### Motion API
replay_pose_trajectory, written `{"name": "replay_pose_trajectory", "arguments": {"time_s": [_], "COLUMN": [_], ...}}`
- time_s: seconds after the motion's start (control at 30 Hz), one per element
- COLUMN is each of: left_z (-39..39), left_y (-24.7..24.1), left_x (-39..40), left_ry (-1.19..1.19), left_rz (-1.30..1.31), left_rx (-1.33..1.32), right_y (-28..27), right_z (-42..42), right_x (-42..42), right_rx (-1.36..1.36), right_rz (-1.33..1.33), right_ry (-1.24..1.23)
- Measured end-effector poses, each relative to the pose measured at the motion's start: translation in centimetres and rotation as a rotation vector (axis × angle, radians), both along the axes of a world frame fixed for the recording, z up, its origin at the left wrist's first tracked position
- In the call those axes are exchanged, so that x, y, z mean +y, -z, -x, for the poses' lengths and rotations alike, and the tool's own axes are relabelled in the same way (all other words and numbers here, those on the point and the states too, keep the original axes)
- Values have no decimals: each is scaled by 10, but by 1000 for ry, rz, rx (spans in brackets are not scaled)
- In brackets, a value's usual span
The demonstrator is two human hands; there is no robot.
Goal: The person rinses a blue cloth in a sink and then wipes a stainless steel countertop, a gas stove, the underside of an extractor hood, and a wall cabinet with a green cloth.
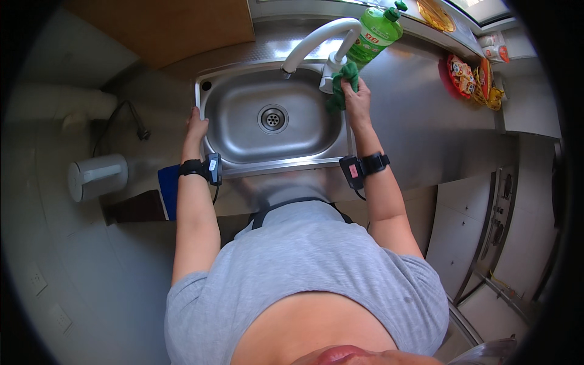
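Observation:
My right hand (357,102) grips a crumpled green cloth (340,91) beside the base of the white faucet (319,34). Part of the cloth hangs over the right rim of the stainless steel sink (273,157), and some of it lies against the faucet body. On the sink's left rim rests my left hand (197,125), its thumb apart from the fingers and nothing held. The basin has a round drain strainer (273,119) in its middle. A green dish soap bottle (375,36) with a pump stands behind the faucet.
Snack packets (461,76) sit in a red dish at the right of the steel counter (424,127). To the left are a white electric kettle (102,175), a power plug (143,133), and a blue cloth (168,189). A gas stove (499,205) is farther right.

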State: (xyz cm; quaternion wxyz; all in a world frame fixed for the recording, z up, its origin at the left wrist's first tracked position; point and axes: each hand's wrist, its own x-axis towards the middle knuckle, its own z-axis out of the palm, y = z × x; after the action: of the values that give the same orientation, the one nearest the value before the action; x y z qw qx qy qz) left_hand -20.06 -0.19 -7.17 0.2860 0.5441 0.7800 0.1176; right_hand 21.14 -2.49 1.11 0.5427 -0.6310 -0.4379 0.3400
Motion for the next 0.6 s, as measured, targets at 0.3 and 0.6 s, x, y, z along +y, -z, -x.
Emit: {"name": "replay_pose_trajectory", "arguments": {"time_s": [0.3, 0.6], "left_z": [-112, -178], "left_y": [-123, -173], "left_x": [13, -3], "left_ry": [227, 391], "left_rz": [-297, -343], "left_rx": [-977, -1291], "right_y": [-84, -115], "right_z": [41, 75], "right_x": [-12, -12], "right_rx": [205, -422], "right_rz": [-107, -347], "right_ry": [-285, -157]}}
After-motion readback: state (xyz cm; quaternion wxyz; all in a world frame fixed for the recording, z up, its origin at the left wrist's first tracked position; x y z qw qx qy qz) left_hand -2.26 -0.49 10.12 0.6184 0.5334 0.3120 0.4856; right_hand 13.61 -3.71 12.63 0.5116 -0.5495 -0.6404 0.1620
